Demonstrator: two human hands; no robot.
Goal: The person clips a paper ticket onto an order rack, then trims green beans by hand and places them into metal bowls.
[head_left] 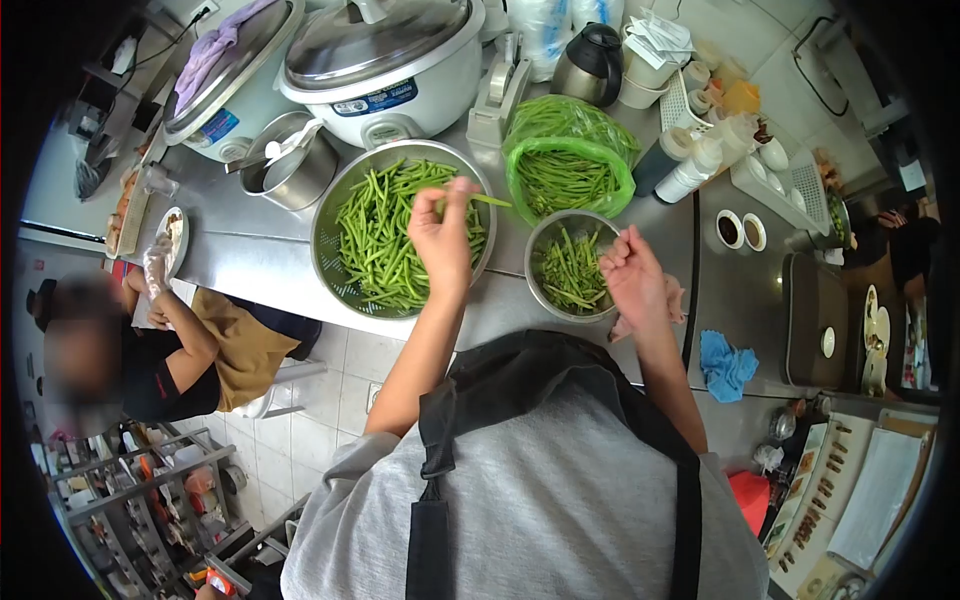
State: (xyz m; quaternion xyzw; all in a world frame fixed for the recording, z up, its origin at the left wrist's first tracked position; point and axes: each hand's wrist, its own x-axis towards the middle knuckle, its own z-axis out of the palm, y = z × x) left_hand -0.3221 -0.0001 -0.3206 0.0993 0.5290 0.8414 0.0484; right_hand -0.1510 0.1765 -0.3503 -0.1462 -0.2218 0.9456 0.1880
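My left hand (443,240) is pinched on a green bean (488,199) that sticks out to the right from the fingertips. Below it is a large metal colander (322,250) full of snapped green beans (378,235). My right hand (634,278) hovers at the right rim of a smaller metal bowl (536,285), its fingers curled together; whatever is in them is too small to make out. Trimmed ends and bean pieces (570,268) lie in that bowl. Behind it, a green plastic bag (515,180) stands open with long whole beans inside.
Two large rice cookers (385,100) and a metal pot (300,185) stand behind the colander. Sauce bottles (690,170), a thermos jug (588,65) and a blue cloth (728,366) are to the right. At left, a gloved person (180,350) sits by a plate (175,240).
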